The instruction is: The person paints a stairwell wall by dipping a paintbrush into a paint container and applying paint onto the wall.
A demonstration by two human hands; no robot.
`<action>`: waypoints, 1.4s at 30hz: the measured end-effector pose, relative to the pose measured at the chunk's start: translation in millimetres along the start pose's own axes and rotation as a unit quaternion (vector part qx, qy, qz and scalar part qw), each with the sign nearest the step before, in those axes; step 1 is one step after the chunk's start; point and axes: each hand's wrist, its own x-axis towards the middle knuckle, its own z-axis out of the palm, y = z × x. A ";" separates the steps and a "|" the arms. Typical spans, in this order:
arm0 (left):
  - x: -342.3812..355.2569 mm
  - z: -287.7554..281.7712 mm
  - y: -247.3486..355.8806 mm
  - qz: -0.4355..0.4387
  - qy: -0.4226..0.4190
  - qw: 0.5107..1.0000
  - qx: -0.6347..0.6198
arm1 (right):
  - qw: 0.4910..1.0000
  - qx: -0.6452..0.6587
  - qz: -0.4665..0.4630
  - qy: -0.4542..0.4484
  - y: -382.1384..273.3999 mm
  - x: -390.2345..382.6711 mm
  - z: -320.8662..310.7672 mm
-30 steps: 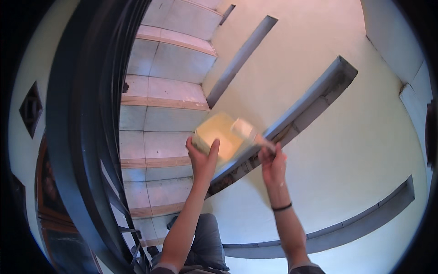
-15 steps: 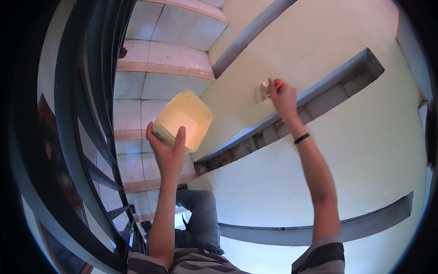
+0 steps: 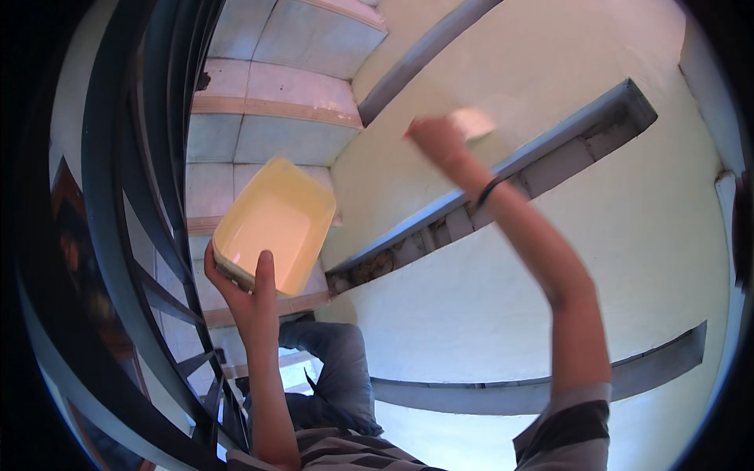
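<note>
My left hand (image 3: 245, 292) grips a pale yellow plastic tub (image 3: 308, 212) by its near left side, thumb laid over the wall. Cream paint (image 3: 271, 235) seems to cover the tub's bottom. Further right, my right hand (image 3: 441, 145) is closed round a paintbrush (image 3: 473, 123), smeared by motion. Its pale, wide bristle end points right against or close to the cream wall (image 3: 550, 71); contact is hard to tell. A bit of the red handle shows on the hand's left side.
Tiled stairs (image 3: 290, 141) rise along the wall. A dark metal railing (image 3: 110, 196) curves down the left side. Long recessed slots (image 3: 565, 157) with rough, broken insides cut across the wall on the right. My bent leg (image 3: 338, 361) is below the tub.
My right hand has swung left and up, and the brush's bristles now point right instead of left. The tub in my left hand has shifted left and slightly down, its opening showing more.
</note>
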 end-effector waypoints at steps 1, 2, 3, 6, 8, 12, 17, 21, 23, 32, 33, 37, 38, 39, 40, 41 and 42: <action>-0.7 -1.4 1.1 0.001 0.003 1.000 0.008 | 0.999 -0.020 -0.024 0.006 -27.1 -5.3 23.2; -0.3 -4.6 0.3 0.000 0.011 1.000 0.022 | 0.999 0.044 -0.029 -0.006 -53.2 -6.5 28.7; -0.6 -12.2 2.3 -0.004 0.014 0.999 0.039 | 0.997 0.071 -0.026 0.031 -77.3 -6.2 15.1; -1.7 -15.1 -1.4 0.006 0.001 1.000 0.026 | 0.989 0.113 0.029 0.086 -91.3 -1.8 6.5; -0.7 -13.2 3.2 0.006 0.003 1.000 0.028 | 0.982 0.166 0.044 0.082 -96.3 -2.7 5.6; 2.2 -11.3 3.8 0.015 0.002 1.000 0.011 | 0.944 0.283 0.162 0.060 -73.7 -15.3 12.2; -0.2 -2.4 9.6 0.001 -0.001 1.000 0.016 | 0.923 0.248 0.258 0.140 91.6 -19.3 -16.3; -2.3 -9.4 6.5 -0.014 0.005 0.999 0.034 | 0.950 0.015 0.223 0.218 151.9 4.2 -110.0; -3.1 -15.1 8.9 -0.007 0.011 0.999 0.042 | 0.961 -0.060 0.169 0.209 143.8 22.1 -112.7; -7.7 -21.9 12.9 0.003 0.017 0.999 0.050 | 0.986 0.152 -0.051 0.042 -139.8 -27.3 58.5; -8.4 -23.0 13.6 0.008 0.006 0.999 0.047 | 0.982 0.187 -0.006 0.037 -133.1 -27.2 53.4; -5.1 -21.3 23.4 0.000 0.005 0.999 0.039 | 0.977 0.171 0.129 -0.008 -16.7 -21.0 -8.7; -4.4 -15.5 26.6 0.001 0.003 1.000 0.030 | 0.976 0.161 0.144 -0.010 42.5 -24.7 -22.8; -4.3 -13.7 29.2 0.002 0.005 1.000 0.029 | 0.962 0.140 0.223 0.069 81.8 -27.7 -44.9; -4.0 -13.8 30.6 -0.002 0.005 1.000 0.029 | 0.953 0.164 0.215 0.138 118.2 -32.0 -71.5; -2.9 -14.4 31.2 0.004 0.003 0.999 0.032 | 0.956 0.095 0.219 0.169 138.0 -34.6 -108.2; -2.6 -13.6 31.8 0.010 0.000 0.999 0.033 | 0.954 0.022 0.221 0.199 149.9 -36.1 -132.6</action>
